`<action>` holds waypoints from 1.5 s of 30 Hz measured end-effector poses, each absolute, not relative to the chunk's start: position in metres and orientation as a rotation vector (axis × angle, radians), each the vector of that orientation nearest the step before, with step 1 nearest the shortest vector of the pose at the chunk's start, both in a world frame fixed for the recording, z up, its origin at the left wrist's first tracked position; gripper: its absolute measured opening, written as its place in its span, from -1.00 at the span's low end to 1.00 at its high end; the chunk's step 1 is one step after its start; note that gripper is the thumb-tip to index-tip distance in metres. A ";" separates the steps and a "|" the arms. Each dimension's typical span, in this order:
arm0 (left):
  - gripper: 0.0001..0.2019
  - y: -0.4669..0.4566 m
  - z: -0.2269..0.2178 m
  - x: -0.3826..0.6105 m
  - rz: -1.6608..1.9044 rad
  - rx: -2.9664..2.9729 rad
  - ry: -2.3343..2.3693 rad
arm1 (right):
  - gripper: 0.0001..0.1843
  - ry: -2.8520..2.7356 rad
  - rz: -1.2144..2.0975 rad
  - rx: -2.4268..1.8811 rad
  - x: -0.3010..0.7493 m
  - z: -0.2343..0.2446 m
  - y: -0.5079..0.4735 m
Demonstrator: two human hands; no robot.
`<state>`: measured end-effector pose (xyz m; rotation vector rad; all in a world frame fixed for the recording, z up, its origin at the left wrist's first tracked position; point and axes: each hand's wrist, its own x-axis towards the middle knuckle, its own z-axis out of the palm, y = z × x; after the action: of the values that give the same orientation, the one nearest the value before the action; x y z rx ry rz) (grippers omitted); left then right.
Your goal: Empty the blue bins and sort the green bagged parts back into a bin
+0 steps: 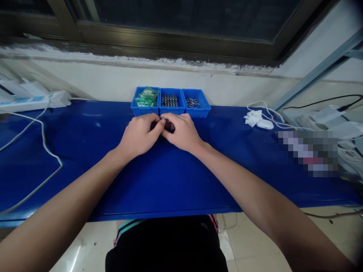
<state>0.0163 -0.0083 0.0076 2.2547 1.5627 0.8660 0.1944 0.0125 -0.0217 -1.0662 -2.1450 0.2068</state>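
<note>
My left hand (141,133) and my right hand (181,130) meet over the blue table, fingertips pinched together. A small dark piece shows between the fingertips, but mostly fingers cover it and I cannot make out its kind. Just beyond the hands stand three blue bins side by side. The left bin (141,110) holds green-tinted plastic bags (147,97). Grey metal cylinders (169,100) lie in a row in the middle bin (173,110). Several small shiny metal parts (193,102) are heaped in the right bin (198,112).
White cables (45,147) run over the table's (170,189) left side from a power strip (36,102). At the right lie a crumpled tissue (253,118), a white earbud case (264,124) and a blurred-out object (310,153). A wall and window frame rise behind.
</note>
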 end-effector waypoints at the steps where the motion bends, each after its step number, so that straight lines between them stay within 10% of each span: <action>1: -0.65 -0.008 0.007 0.016 0.871 2.251 1.559 | -0.73 -2.147 0.208 -1.061 0.195 -0.022 0.012; 28: -0.60 -0.009 0.007 0.014 1.035 2.112 1.694 | -0.71 -2.075 0.118 -1.050 0.203 -0.009 0.014; 45: -0.72 -0.019 0.005 0.021 0.906 2.237 1.552 | -0.79 -2.373 0.099 -1.559 0.223 0.021 0.183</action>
<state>0.0205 -0.0191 0.0054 2.2373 1.5524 0.9063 0.2227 0.1828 0.0209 -1.5588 -2.3733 0.0989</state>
